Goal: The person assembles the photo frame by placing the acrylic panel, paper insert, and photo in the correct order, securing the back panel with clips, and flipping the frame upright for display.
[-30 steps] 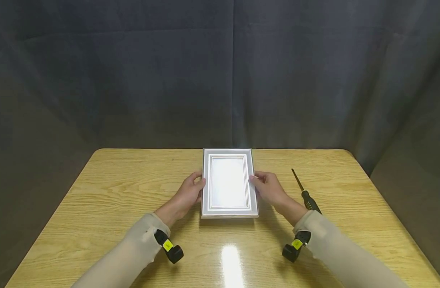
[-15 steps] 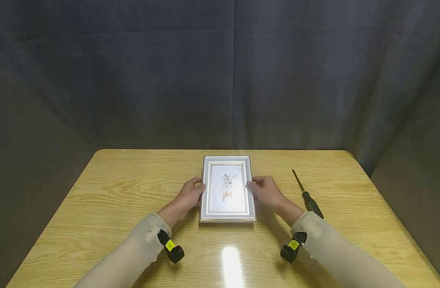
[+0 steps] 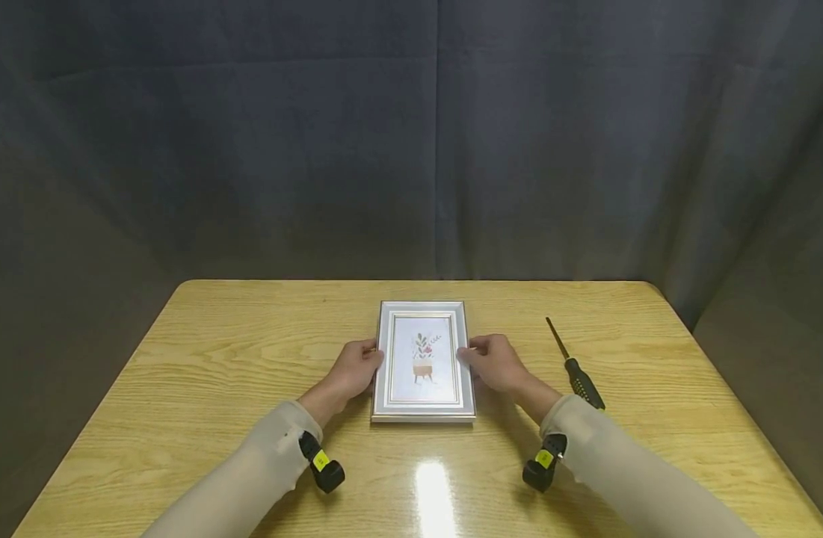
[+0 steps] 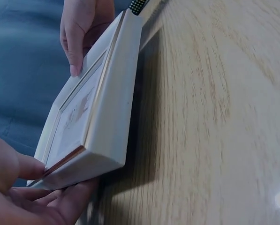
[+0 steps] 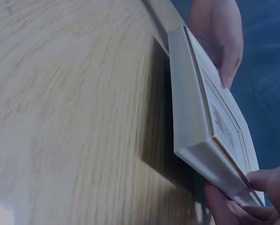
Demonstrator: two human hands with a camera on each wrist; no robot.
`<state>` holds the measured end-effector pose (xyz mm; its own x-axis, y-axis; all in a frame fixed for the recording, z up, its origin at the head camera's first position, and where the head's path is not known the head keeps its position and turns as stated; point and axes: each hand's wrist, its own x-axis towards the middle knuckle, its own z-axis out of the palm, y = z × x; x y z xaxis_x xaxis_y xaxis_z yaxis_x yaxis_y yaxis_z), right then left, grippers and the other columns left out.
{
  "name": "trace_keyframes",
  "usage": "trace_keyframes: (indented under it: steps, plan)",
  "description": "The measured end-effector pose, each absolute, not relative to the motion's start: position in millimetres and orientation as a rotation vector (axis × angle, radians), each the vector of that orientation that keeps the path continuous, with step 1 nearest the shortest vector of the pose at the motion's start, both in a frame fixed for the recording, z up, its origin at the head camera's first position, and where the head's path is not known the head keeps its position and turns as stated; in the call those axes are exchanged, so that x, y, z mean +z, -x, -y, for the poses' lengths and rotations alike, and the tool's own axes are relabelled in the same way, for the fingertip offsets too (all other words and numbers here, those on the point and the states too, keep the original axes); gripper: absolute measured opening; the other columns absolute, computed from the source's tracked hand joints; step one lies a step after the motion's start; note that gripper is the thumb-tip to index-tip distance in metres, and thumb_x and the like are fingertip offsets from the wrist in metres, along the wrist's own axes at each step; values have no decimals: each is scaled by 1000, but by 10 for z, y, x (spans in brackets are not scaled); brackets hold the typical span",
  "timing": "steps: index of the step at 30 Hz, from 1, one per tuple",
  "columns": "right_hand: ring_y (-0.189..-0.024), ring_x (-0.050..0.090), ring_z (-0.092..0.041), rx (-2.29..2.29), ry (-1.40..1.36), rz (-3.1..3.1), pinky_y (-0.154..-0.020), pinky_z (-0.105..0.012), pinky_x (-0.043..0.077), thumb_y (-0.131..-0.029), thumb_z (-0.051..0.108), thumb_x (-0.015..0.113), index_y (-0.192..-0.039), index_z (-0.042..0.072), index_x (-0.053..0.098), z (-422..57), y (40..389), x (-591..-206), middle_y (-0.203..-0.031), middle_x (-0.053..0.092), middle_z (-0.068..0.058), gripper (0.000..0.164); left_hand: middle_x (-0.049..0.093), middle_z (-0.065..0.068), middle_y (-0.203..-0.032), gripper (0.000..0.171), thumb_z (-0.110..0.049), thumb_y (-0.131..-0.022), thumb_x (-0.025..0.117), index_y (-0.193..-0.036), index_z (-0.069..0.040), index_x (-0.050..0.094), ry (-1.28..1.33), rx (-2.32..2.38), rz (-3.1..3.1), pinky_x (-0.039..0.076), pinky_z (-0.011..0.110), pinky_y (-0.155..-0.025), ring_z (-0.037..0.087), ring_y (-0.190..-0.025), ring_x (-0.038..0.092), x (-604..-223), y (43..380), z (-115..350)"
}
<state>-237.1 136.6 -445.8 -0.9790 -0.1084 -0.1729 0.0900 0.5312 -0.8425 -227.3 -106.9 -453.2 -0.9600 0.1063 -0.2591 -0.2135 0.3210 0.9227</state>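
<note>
A picture frame (image 3: 424, 412) with a pale border and thin gold lines faces up between both hands. Behind its glass shows a print of a potted plant (image 3: 422, 359). My left hand (image 3: 350, 368) grips the left side, its thumb on the front and its fingers underneath. On the opposite side my right hand (image 3: 498, 364) holds the border the same way, thumb on top. In the left wrist view the frame (image 4: 107, 117) casts a shadow and its near edge stands a little off the table. Its back is hidden.
A screwdriver (image 3: 575, 370) with a black and yellow handle lies on the wooden table (image 3: 250, 329), right of my right hand. A dark curtain (image 3: 411, 149) hangs behind the table's far edge. Light glares off the table's front.
Both hands have lowered the picture frame slightly toward me and tilted it flatter. Glare that hid the print has faded, so the plant picture now shows. Both grips look the same.
</note>
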Motion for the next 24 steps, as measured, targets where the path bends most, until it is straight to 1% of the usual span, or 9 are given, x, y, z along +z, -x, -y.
trace_keyframes:
  steps: [5,11,14,17,21,24]
  plan:
    - [-74,63,-17,-1366,9,-2612,-64,-33,55,-92,19,56,-125,-9,55,-1370,2366,-4468,-98,66,-17,43,63,12,-103,44,-14,-100,40,-139,6,41,48,1641,-2364,52,26,-64,13,-79,60,-4539,2260,1065]
    - [-73,63,-16,-1322,3,-2653,-60,-30,55,-90,20,59,-123,-7,57,-1362,2387,-4497,-102,66,-17,43,62,12,-99,42,-15,-99,41,-138,2,46,31,1596,-2426,53,28,-58,13,-71,60,-4566,2252,1064]
    - [-70,61,-15,-1255,5,-2696,-57,-28,53,-89,21,61,-122,-5,60,-1354,2397,-4518,-99,66,-14,42,61,11,-98,42,-16,-99,43,-137,0,47,25,1559,-2477,53,28,-56,14,-69,59,-4580,2260,1065]
    - [-66,59,-15,-1175,25,-2737,-54,-26,52,-88,21,63,-119,-5,62,-1344,2410,-4541,-91,65,-11,40,60,10,-97,42,-17,-98,45,-137,-2,48,30,1518,-2525,52,28,-55,14,-67,58,-4584,2266,1064]
    - [-62,57,-15,-1121,59,-2771,-52,-26,50,-87,20,63,-115,-4,65,-1330,2410,-4532,-83,63,-8,37,61,11,-100,42,-17,-98,47,-137,-2,49,37,1476,-2562,52,29,-58,14,-69,57,-4578,2267,1065]
    - [-62,56,-14,-1073,92,-2801,-53,-26,49,-87,20,64,-112,-2,67,-1321,2404,-4509,-81,64,-6,34,63,11,-108,40,-17,-97,49,-134,-2,52,34,1418,-2616,52,30,-67,14,-79,57,-4574,2273,1074]
